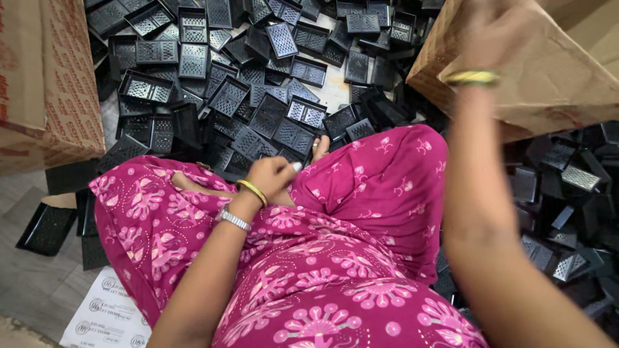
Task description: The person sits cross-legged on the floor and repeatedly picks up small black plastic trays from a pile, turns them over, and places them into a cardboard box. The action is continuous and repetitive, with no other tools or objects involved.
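Dozens of black perforated trays [258, 96] heaped on the floor ahead — my left hand [274, 175] rests curled in my lap, pinching a small white piece [296, 166]. Right hand [496, 32] is up at the cardboard box [554, 77] — blurred, grip unreadable.

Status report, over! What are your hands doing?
Left hand closed around a small pale object, in lap. Right hand raised against cardboard box, blurred. Black perforated trays heaped ahead.
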